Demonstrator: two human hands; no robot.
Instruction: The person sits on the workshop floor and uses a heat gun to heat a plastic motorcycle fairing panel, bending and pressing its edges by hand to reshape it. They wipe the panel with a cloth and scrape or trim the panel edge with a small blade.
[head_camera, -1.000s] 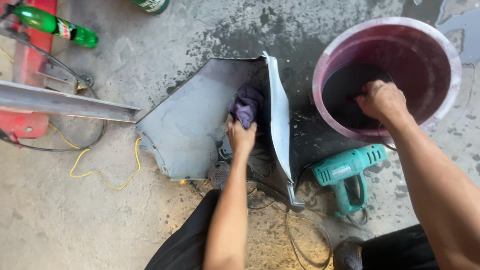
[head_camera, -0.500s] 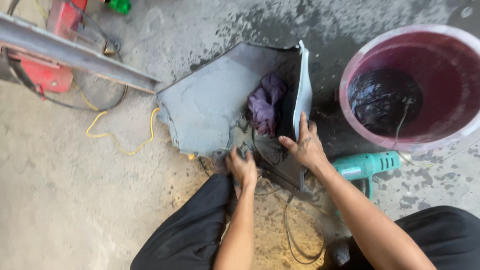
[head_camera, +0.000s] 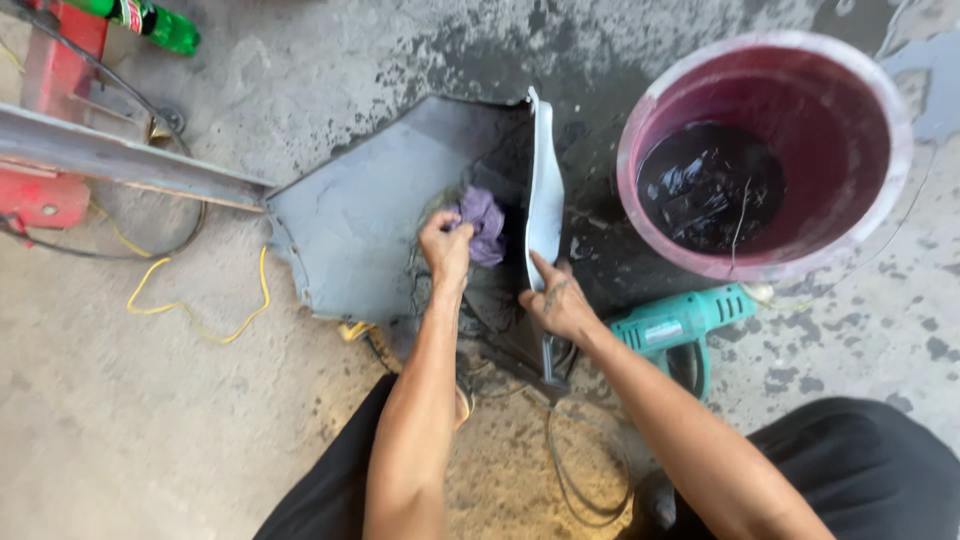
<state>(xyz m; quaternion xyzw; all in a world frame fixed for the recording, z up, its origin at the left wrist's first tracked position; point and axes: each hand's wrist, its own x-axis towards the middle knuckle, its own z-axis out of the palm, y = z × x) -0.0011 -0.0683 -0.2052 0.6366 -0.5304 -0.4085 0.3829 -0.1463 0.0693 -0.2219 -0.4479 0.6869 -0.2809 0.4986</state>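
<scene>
A grey metal panel (head_camera: 350, 230) with a raised, bent edge (head_camera: 545, 195) lies on the concrete floor in front of me. My left hand (head_camera: 445, 245) grips a purple rag (head_camera: 485, 225) and presses it on the wet part of the panel beside that edge. My right hand (head_camera: 555, 300) rests against the lower end of the raised edge, fingers spread on it. A maroon bucket (head_camera: 880, 110) holding dark liquid stands at the upper right, apart from both hands.
A teal power tool (head_camera: 680, 320) lies by my right forearm, its cord looping near my knees. A steel beam (head_camera: 120, 160), a red stand (head_camera: 45, 195), a yellow cable (head_camera: 190, 310) and a green bottle (head_camera: 150, 20) are at the left. The floor around the panel is wet.
My right hand left the bucket and came to the panel's raised edge. My left hand let go of the rag, drew back, then returned and took hold of it again.
</scene>
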